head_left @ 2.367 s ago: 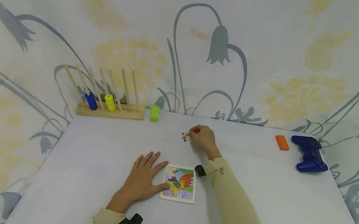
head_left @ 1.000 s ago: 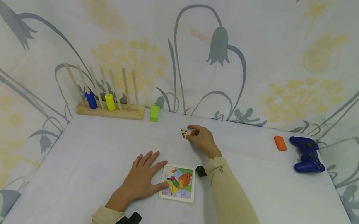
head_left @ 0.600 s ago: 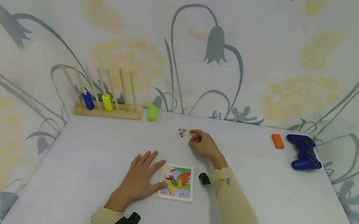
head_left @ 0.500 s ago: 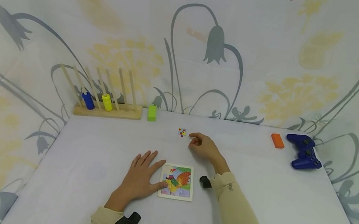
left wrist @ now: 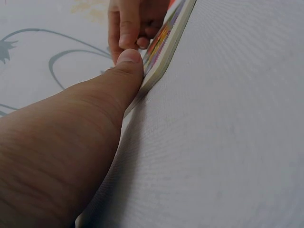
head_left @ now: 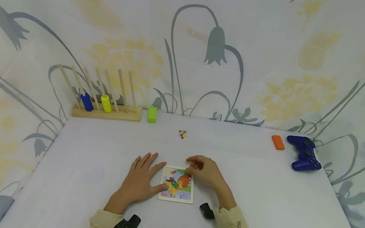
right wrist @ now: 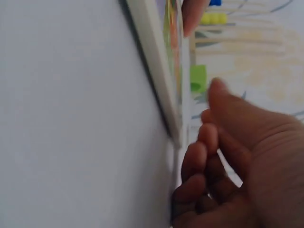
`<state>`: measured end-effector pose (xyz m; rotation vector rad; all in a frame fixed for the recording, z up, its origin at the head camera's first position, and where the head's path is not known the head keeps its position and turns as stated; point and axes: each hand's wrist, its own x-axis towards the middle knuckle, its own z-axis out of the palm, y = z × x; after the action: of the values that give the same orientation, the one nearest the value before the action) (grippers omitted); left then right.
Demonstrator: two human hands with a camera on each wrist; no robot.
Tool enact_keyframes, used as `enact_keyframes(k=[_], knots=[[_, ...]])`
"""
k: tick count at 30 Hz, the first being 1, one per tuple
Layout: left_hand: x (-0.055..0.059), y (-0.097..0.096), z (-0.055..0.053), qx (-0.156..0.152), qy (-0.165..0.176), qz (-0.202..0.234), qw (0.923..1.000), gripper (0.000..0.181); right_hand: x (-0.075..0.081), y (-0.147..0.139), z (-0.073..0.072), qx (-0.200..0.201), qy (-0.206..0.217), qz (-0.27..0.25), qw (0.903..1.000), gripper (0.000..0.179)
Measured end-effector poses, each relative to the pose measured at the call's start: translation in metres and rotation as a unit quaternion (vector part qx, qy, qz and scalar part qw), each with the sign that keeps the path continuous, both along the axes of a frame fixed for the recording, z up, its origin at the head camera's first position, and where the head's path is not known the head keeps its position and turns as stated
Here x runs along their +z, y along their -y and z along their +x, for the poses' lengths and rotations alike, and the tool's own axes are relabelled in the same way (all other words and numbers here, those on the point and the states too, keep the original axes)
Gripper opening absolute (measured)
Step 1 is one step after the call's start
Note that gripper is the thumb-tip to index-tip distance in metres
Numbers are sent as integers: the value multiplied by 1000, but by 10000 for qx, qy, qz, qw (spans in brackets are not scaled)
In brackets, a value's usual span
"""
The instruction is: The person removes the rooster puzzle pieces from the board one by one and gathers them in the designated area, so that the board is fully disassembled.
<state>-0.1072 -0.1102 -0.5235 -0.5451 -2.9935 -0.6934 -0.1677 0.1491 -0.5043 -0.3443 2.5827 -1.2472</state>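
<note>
A square jigsaw puzzle [head_left: 177,185] in a pale frame lies on the table, showing a colourful butterfly-like picture. My left hand [head_left: 139,178] lies flat to its left with fingers spread, the thumb resting on the puzzle's left side. Over the puzzle's upper right corner hovers my right hand [head_left: 207,172], fingers loosely bent. In the right wrist view, that hand [right wrist: 242,156] has nothing between thumb and fingers, close to the puzzle frame [right wrist: 156,61]. Farther back on the table sits a loose puzzle piece [head_left: 183,134], apart from both hands.
At the back left stands a wooden peg rack [head_left: 107,112] carrying blue rings [head_left: 86,102] and yellow rings [head_left: 106,103]. Beside it is a green block [head_left: 152,114]. An orange block [head_left: 278,142] and a blue game controller [head_left: 303,154] lie at the back right. A patterned cloth hangs behind.
My right hand first pinched the loose piece, then let it go on the table at the back. It has since drawn back to the puzzle's upper right corner. My left hand stayed put.
</note>
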Motion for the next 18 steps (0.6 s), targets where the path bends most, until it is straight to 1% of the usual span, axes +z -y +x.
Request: enact_keyframes(k=[2,4,6,8,11,14,18], knots=[[0,1,0,-8,11,-17,10000,76,-4,3,9,139,-292,-3,9995,26],[-2,1,1,-16,48,-41,10000,76,-6,7,18,261,-579,122,9979,25],[-3,0,1,-35,76,-82,9999,76,-9,11,23,351,-788,286,9959,25],[-3,0,1,-32,98,-93,9999,76,-9,15,27,358,-832,456,9948,25],[-3,1,2,19,52,-124,9999,76,-3,20,28,360,-758,590,9947,26],[-2,1,2,47,13,-117,9999,76,2,22,28,493,-745,746,9932,28],[-1,1,0,-1,20,-134,9999,76,7,23,26,603,-762,882,9914,28]])
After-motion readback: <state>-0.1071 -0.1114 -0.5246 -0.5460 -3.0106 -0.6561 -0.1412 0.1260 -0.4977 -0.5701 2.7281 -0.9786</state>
